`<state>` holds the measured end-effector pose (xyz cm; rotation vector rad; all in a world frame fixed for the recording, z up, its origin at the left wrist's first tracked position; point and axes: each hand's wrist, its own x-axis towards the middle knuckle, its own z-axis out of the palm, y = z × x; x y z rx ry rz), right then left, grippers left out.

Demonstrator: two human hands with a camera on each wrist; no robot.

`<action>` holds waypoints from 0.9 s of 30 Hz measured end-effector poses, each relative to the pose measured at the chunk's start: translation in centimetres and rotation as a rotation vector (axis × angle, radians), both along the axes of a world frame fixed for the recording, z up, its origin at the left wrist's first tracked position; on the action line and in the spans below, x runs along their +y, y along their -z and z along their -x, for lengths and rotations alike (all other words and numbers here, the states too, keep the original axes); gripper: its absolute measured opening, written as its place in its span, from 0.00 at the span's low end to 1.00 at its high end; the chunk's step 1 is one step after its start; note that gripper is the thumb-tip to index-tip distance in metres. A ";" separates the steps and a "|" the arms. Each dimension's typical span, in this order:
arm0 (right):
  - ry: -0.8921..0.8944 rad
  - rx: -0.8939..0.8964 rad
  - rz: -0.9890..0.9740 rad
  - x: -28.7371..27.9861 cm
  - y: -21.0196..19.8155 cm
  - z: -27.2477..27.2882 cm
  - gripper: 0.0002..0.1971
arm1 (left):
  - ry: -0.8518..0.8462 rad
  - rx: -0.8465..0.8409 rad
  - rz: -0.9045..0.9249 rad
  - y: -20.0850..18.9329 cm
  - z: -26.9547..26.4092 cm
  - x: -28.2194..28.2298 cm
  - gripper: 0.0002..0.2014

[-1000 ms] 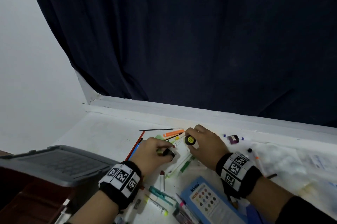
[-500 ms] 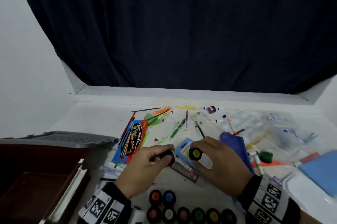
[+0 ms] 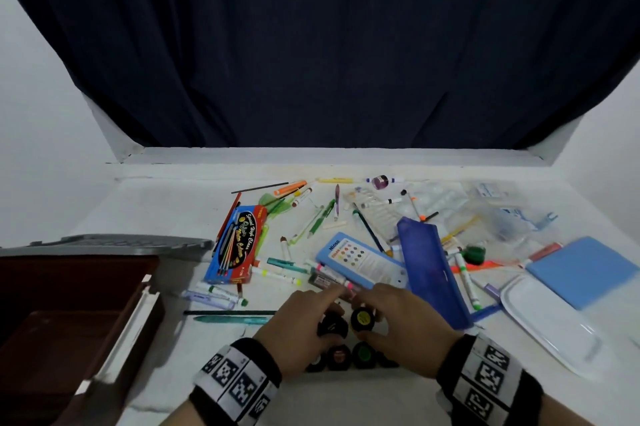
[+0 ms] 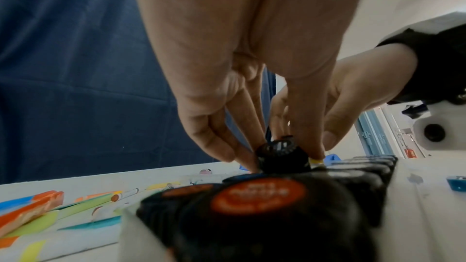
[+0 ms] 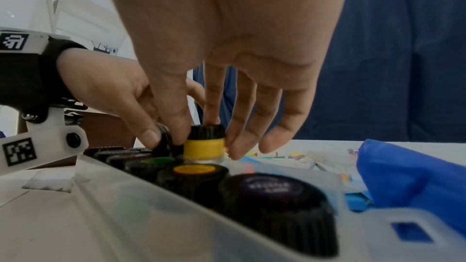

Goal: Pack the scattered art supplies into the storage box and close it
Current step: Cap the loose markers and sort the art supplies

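Observation:
Near the table's front edge, my left hand point(image 3: 330, 316) pinches a black-capped paint jar point(image 3: 334, 325) and my right hand point(image 3: 362, 313) pinches a yellow paint jar point(image 3: 362, 320). Both jars are just above a row of paint jars point(image 3: 362, 354) in a white tray point(image 5: 141, 196). The left wrist view shows fingers and thumb round the black jar point(image 4: 279, 152), behind an orange-lidded jar point(image 4: 257, 196). In the right wrist view, thumb and fingers clasp the cap of the yellow jar point(image 5: 203, 144). The brown storage box point(image 3: 69, 304) stands open at the left, with its grey lid point(image 3: 104, 243) behind it.
Markers and pens lie scattered across the table's middle. Among them are a red-and-blue pencil box point(image 3: 237, 245), a light blue colour-chart box point(image 3: 360, 264) and an open dark blue pencil case point(image 3: 433, 273). A white tray lid point(image 3: 547, 328), a blue pad point(image 3: 585, 269) and clear plastic bags point(image 3: 450, 203) lie at the right.
Both hands have come back from the far side of the table toward me, each carrying its jar, down to the paint tray. The head view has tilted downward.

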<state>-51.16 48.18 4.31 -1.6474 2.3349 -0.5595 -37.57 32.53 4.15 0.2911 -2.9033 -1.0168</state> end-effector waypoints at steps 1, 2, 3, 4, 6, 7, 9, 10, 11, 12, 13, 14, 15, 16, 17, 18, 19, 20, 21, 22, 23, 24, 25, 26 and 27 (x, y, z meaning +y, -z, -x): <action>0.002 -0.002 -0.008 -0.1 0.0 -0.1 0.19 | 0.004 -0.021 0.019 0.2 0.2 0.1 0.31; 0.002 -0.004 -0.008 -0.1 0.1 -0.1 0.18 | 0.008 -0.039 0.041 0.4 0.3 0.2 0.32; -0.001 -0.006 -0.004 -0.2 0.2 -0.2 0.17 | 0.010 -0.045 0.059 0.6 0.4 0.3 0.32; -0.008 -0.009 0.002 -0.3 0.2 -0.3 0.15 | 0.011 -0.037 0.077 0.8 0.5 0.2 0.32; -0.031 -0.007 -0.007 -0.3 0.1 -0.6 0.11 | 0.010 -0.019 0.097 0.8 0.6 0.2 0.30; -0.041 -0.006 -0.024 -0.4 0.1 -0.6 0.09 | 0.011 -0.016 0.094 0.8 0.6 0.1 0.30; -0.030 -0.025 -0.046 -0.3 0.2 -0.4 0.07 | 0.019 -0.037 0.101 1.0 0.5 -0.1 0.29; -0.016 -0.034 -0.047 -0.3 0.2 -0.2 0.07 | 0.024 -0.050 0.120 1.2 0.5 -0.2 0.27; -0.005 -0.032 -0.047 -0.3 0.2 -0.1 0.08 | 0.029 -0.054 0.151 1.3 0.4 -0.3 0.23; -0.002 -0.021 -0.056 -0.2 0.2 0.0 0.09 | 0.033 -0.064 0.187 1.4 0.4 -0.4 0.18; -0.002 -0.004 -0.072 -0.2 0.1 0.0 0.09 | 0.036 -0.077 0.214 1.5 0.4 -0.5 0.15; 0.001 0.015 -0.092 -0.3 0.1 0.0 0.10 | 0.033 -0.089 0.232 1.5 0.4 -0.5 0.14; 0.010 0.029 -0.111 -0.3 0.1 0.0 0.10 | 0.029 -0.104 0.254 1.6 0.4 -0.5 0.14; 0.024 0.031 -0.127 -0.4 0.1 0.1 0.10 | 0.028 -0.113 0.282 1.6 0.4 -0.5 0.13; 0.043 0.025 -0.142 -0.6 0.1 0.2 0.11 | 0.028 -0.117 0.303 1.6 0.5 -0.4 0.13; 0.060 0.020 -0.155 -0.8 0.0 0.4 0.12 | 0.018 -0.112 0.308 1.5 0.6 -0.3 0.13; 0.068 0.018 -0.176 -1.1 -0.1 0.6 0.13 | -0.004 -0.102 0.295 1.4 0.7 -0.2 0.14; 0.064 0.024 -0.198 -1.3 -0.2 0.7 0.14 | -0.030 -0.093 0.274 1.4 0.9 -0.2 0.14; 0.051 0.037 -0.218 -1.6 -0.3 0.8 0.16 | -0.052 -0.085 0.256 1.3 1.0 -0.2 0.14; 0.036 0.052 -0.236 -1.8 -0.4 0.9 0.17 | -0.069 -0.084 0.239 1.3 1.1 -0.3 0.13; 0.026 0.063 -0.246 -1.9 -0.4 1.0 0.17 | -0.080 -0.092 0.228 1.3 1.1 -0.3 0.13; 0.023 0.075 -0.255 -2.1 -0.4 1.0 0.17 | -0.092 -0.096 0.220 1.3 1.1 -0.4 0.13; 0.020 0.089 -0.260 -2.2 -0.4 1.1 0.16 | -0.103 -0.105 0.210 1.3 1.2 -0.5 0.13; 0.018 0.099 -0.263 -2.2 -0.4 1.1 0.16 | -0.110 -0.110 0.197 1.3 1.2 -0.6 0.14; 0.019 0.100 -0.262 -2.2 -0.3 1.2 0.16 | -0.113 -0.120 0.175 1.3 1.2 -0.7 0.14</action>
